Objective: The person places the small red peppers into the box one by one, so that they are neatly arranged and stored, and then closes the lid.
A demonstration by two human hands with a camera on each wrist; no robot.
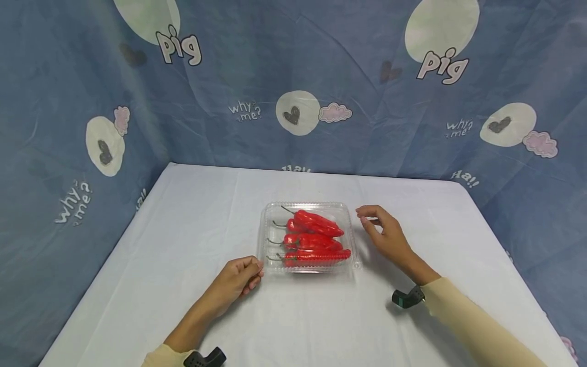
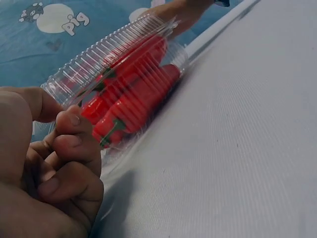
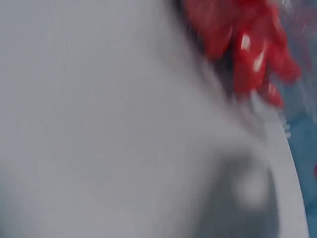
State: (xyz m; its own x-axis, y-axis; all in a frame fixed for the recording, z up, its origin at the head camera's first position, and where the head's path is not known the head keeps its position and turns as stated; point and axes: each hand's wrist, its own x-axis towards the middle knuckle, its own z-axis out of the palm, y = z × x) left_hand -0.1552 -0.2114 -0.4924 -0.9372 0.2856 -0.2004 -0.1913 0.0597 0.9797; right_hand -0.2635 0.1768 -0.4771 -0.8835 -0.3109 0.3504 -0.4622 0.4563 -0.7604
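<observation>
A clear plastic clamshell box (image 1: 264,229) with ribbed sides lies on the table, several red peppers (image 1: 314,242) with green stems inside it. My left hand (image 1: 237,278) pinches the box's near left corner between thumb and forefinger, the other fingers curled. In the left wrist view the ribbed wall (image 2: 94,57) rises behind those fingertips. My right hand (image 1: 384,232) hovers just off the box's right side, fingers loosely bent toward it with nothing held. The right wrist view is blurred and shows glossy pepper ends (image 3: 250,62); the right hand is outside it.
A white cloth covers the table (image 1: 197,214). Behind it and along both sides hangs a blue printed curtain (image 1: 229,61). Black devices are strapped to the left wrist (image 1: 205,358) and right wrist (image 1: 407,297).
</observation>
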